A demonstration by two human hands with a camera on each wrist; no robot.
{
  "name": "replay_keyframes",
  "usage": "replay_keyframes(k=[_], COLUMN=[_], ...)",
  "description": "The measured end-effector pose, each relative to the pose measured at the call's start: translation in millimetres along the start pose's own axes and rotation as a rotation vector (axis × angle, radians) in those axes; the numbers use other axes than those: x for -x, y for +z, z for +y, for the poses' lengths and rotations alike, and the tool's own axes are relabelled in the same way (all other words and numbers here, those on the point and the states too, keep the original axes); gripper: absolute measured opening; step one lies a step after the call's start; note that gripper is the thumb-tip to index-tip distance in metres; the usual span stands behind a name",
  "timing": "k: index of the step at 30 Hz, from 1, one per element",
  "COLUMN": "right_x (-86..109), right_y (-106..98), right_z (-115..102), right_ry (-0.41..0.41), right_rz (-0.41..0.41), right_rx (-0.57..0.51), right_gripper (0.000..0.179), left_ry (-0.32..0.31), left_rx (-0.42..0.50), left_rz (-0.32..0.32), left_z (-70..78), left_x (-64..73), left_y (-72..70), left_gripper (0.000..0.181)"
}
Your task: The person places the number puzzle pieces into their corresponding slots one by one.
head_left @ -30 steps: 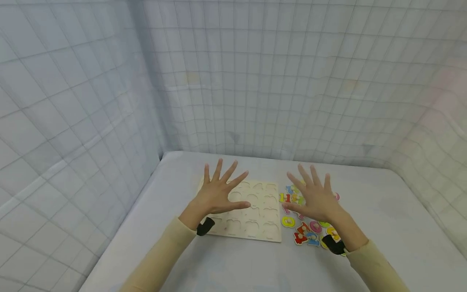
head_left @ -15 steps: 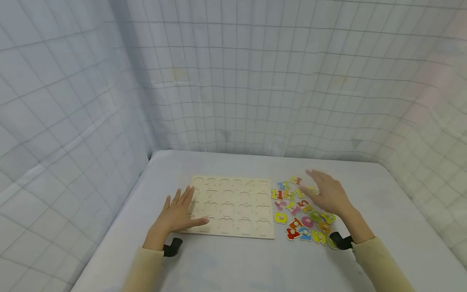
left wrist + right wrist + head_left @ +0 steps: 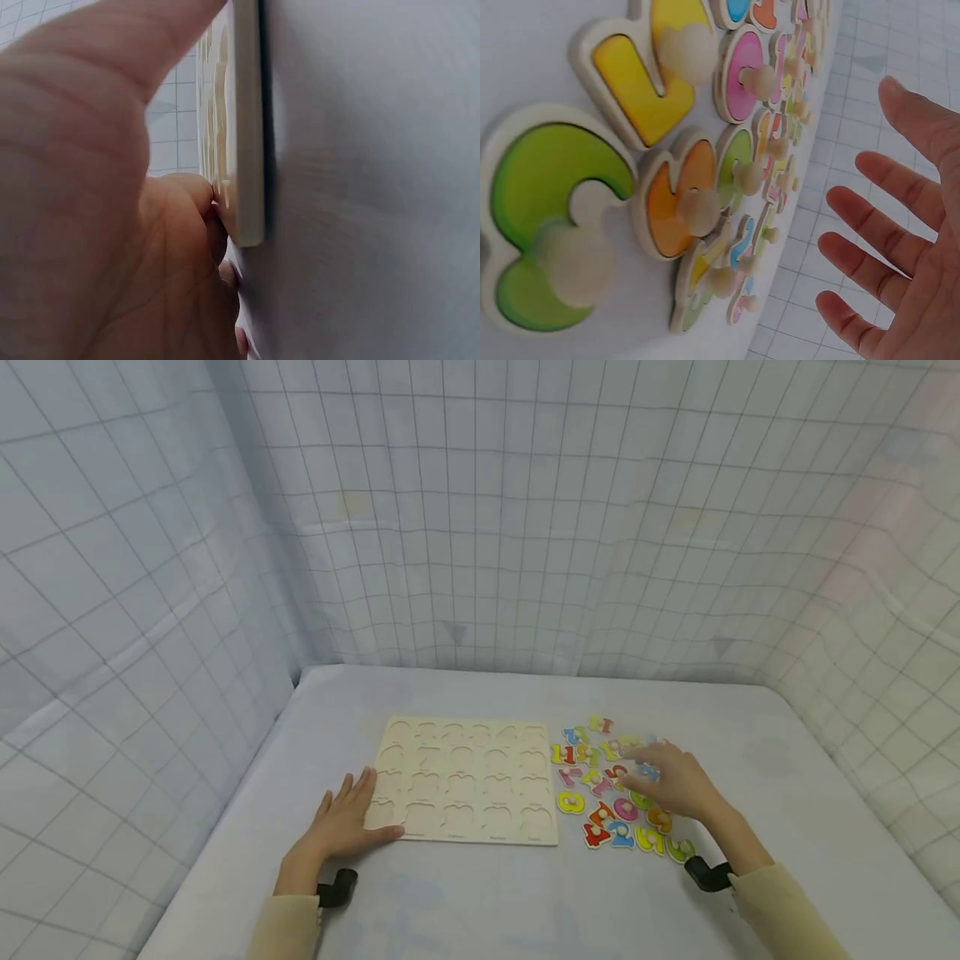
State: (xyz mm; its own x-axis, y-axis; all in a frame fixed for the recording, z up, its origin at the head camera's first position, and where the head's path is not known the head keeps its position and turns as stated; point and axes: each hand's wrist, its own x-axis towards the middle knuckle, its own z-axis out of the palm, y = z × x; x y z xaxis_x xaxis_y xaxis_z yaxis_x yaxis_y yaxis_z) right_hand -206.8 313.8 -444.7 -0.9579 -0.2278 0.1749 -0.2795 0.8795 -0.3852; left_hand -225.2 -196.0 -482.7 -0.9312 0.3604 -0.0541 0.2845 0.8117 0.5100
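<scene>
A pale wooden puzzle board (image 3: 480,777) with rows of shallow recesses lies on the white table. My left hand (image 3: 341,827) rests at its near left corner, fingers straight along the left side and thumb at the front edge. In the left wrist view, the thumb and fingers touch the board (image 3: 249,135). My right hand (image 3: 678,785) hovers over the colourful number puzzle pieces (image 3: 626,809), fingers loosely bent and holding nothing. Close in the right wrist view are a green piece (image 3: 555,165), a yellow one (image 3: 634,90) and an orange one (image 3: 664,225), each with a round wooden knob.
The number pieces lie in a loose group right of the board, some overlapping. Grid-patterned white cloth walls (image 3: 495,527) enclose the table (image 3: 480,902) at the back and sides. Each wrist wears a black strap-on camera mount (image 3: 337,888).
Both hands were spread in the air over the board and pieces. The left has come down leftward to the board's corner; the right has lowered toward the pieces with its fingers bending.
</scene>
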Motion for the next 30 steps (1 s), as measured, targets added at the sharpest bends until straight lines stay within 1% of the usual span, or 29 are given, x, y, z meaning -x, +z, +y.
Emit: replay_keyframes(k=[6, 10, 12, 15, 20, 23, 27, 30], right_x=[10.8, 14.8, 16.0, 16.8, 16.0, 15.8, 13.1, 3.8], right_y=[11, 15, 17, 20, 24, 23, 16, 15], right_z=[7, 7, 6, 6, 12, 13, 6, -4], right_ry=[-0.014, -0.029, -0.031, -0.037, -0.112, -0.152, -0.172, -0.171], right_rz=[-0.125, -0.156, -0.157, -0.141, -0.092, -0.079, -0.069, -0.045], right_rx=[-0.025, -0.036, -0.042, -0.051, -0.087, -0.091, -0.109, -0.143], right_gripper=[0.027, 0.014, 0.01, 0.009, 0.006, 0.005, 0.005, 0.005], left_ry=[-0.011, -0.026, -0.021, -0.009, -0.008, -0.004, -0.003, -0.003], left_rx=[0.014, -0.009, -0.003, 0.009, 0.005, 0.005, -0.006, -0.001], left_rz=[0.001, -0.012, -0.009, 0.008, 0.021, 0.025, 0.024, 0.033], left_z=[-0.4, -3.1, -4.9, -6.6, -12.7, -13.4, -12.5, -12.0], left_x=[-0.2, 0.0, 0.1, 0.8, -2.0, -3.2, -2.5, 0.2], left_y=[1.0, 2.8, 3.8, 4.9, 9.2, 9.5, 10.3, 11.1], left_gripper=[0.113, 0.113, 0.113, 0.112, 0.113, 0.113, 0.113, 0.113])
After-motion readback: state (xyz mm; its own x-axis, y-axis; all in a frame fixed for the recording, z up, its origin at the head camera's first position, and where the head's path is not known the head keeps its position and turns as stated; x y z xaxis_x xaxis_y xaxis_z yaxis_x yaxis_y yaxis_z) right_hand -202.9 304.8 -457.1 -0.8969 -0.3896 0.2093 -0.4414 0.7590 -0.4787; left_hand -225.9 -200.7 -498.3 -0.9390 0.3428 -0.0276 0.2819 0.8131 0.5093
